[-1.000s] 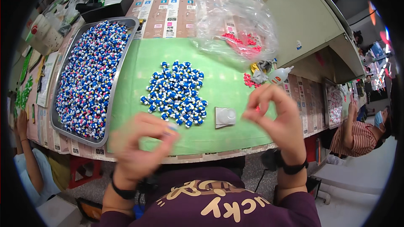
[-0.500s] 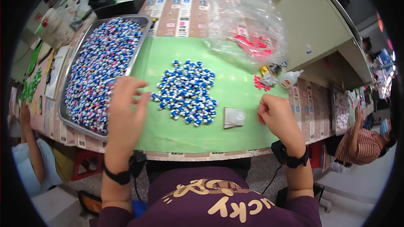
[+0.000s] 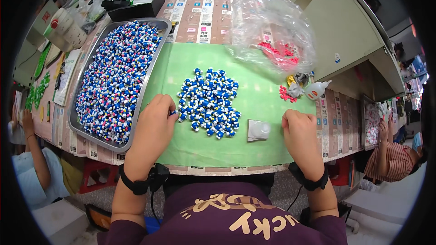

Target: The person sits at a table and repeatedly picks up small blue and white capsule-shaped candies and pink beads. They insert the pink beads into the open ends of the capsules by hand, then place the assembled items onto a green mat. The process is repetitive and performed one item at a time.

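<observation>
A pile of small blue and white figures (image 3: 210, 101) lies on the green mat (image 3: 254, 104). My left hand (image 3: 152, 131) rests on the mat at the pile's left edge, fingers pinched on one small blue figure (image 3: 173, 112). My right hand (image 3: 300, 135) is curled on the mat to the right, beside a small clear dish on a white card (image 3: 259, 130); what its fingers hold is hidden. A metal tray (image 3: 79, 122) heaped with many more blue and white figures stands at the left.
A crumpled clear plastic bag (image 3: 272, 31) with red bits lies at the back right. A small glue bottle (image 3: 316, 90) and loose red pieces (image 3: 286, 94) sit right of the mat. Other people sit at the far left (image 3: 32, 163) and right (image 3: 390, 154).
Both hands have come down from in front of me to the mat. The left hand reached to the pile's left edge; the right settled beside the clear dish.
</observation>
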`<state>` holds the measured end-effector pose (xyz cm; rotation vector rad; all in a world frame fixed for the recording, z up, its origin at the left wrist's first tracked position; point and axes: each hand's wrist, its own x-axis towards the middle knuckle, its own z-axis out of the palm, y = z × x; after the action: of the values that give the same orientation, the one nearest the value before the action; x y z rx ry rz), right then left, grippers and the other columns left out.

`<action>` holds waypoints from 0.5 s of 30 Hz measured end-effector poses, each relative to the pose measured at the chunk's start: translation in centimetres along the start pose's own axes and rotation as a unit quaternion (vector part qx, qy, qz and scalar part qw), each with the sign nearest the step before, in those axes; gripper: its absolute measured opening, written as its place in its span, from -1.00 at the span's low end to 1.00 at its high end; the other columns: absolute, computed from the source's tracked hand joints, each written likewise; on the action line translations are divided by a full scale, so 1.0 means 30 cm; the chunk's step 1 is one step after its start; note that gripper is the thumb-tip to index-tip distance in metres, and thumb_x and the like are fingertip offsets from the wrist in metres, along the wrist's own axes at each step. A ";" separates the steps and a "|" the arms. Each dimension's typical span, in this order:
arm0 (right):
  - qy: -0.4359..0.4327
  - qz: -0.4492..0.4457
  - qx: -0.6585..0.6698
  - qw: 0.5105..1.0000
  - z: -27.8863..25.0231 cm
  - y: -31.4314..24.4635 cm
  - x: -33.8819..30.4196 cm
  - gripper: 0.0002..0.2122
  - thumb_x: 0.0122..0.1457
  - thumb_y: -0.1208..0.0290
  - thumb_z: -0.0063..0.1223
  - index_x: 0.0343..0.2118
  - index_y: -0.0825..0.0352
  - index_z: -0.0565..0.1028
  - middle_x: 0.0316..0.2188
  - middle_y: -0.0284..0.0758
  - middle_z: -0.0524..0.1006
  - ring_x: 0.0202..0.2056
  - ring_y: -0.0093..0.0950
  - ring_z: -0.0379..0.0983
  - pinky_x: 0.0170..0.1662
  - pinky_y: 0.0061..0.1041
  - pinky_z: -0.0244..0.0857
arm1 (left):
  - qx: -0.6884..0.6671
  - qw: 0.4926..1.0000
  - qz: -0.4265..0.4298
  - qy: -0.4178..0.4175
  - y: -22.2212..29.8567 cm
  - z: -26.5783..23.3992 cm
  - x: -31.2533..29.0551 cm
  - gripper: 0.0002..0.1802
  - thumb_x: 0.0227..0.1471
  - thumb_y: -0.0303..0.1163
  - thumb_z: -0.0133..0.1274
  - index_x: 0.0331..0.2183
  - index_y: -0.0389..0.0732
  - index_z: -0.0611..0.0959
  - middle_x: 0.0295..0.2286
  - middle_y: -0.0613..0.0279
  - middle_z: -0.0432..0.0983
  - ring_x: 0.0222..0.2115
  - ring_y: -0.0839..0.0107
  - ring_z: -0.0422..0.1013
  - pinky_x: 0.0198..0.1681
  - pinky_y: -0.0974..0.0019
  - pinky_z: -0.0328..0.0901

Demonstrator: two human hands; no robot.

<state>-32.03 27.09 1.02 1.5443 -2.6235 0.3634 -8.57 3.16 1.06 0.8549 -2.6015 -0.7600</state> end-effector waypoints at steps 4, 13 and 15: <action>-0.020 -0.018 0.078 0.997 -0.020 0.013 0.010 -0.86 -0.06 0.67 0.03 -0.50 0.27 0.36 -0.55 -0.34 0.45 -0.40 -0.32 0.42 -0.10 -0.30 0.15 | -0.081 0.995 -0.037 0.044 0.028 -0.012 -0.014 -0.76 -0.10 -0.65 0.18 -0.32 -0.32 0.50 -0.39 0.13 0.42 -0.41 0.32 0.47 -0.38 0.33 0.37; 0.024 -0.138 0.450 0.882 -0.200 -0.185 0.029 -0.76 0.01 0.70 0.18 -0.50 0.24 0.33 -0.40 -0.40 0.53 -0.35 -0.43 0.46 -0.08 -0.27 0.24 | -0.556 0.815 0.001 -0.162 0.270 0.008 -0.023 -0.84 0.06 -0.64 0.10 -0.26 -0.35 0.67 -0.27 0.18 0.48 -0.37 0.51 0.46 -0.36 0.49 0.42; 0.049 -0.182 0.412 0.891 -0.196 -0.210 0.019 -0.74 -0.01 0.70 0.22 -0.50 0.23 0.33 -0.38 -0.40 0.53 -0.34 -0.47 0.47 -0.07 -0.18 0.26 | -0.613 0.764 -0.014 -0.203 0.288 0.028 -0.026 -0.87 0.09 -0.61 0.09 -0.27 -0.35 0.67 -0.29 0.19 0.48 -0.38 0.53 0.45 -0.37 0.49 0.41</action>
<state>-27.15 25.08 7.87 2.0777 -2.0982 1.6092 -12.29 9.88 5.18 0.2796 -1.6322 -2.4088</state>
